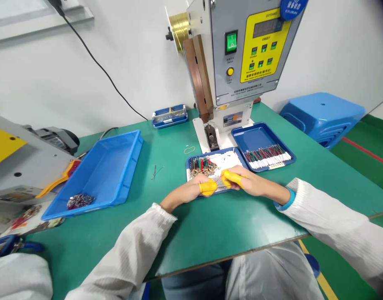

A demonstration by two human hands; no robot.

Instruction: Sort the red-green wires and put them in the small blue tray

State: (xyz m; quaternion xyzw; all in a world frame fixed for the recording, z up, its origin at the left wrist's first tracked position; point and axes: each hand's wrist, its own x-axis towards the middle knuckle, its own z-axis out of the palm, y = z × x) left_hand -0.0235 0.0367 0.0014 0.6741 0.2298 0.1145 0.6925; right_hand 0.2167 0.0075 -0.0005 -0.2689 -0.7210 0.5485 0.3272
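Observation:
My left hand (203,186), with yellow finger covers, is closed in a pinch over the near edge of a blue tray. My right hand (241,180), also in yellow finger covers, is pinched close beside it. Thin wires (219,181) run between the fingertips of both hands; their ends are hidden. In the tray (188,170) under my hands lie red, green and black wires with brass-coloured terminals (204,166) and several small white pieces (228,159). To the right, a second blue tray (252,135) holds a row of wires with white ends (268,157).
Behind the trays stands a crimping machine (231,89) with a brown guard and a gold spool (179,31). A large blue bin (116,156) holds metal parts at left. A rubber band (189,150) and loose wires (154,171) lie on the green table. A blue stool (325,108) stands right.

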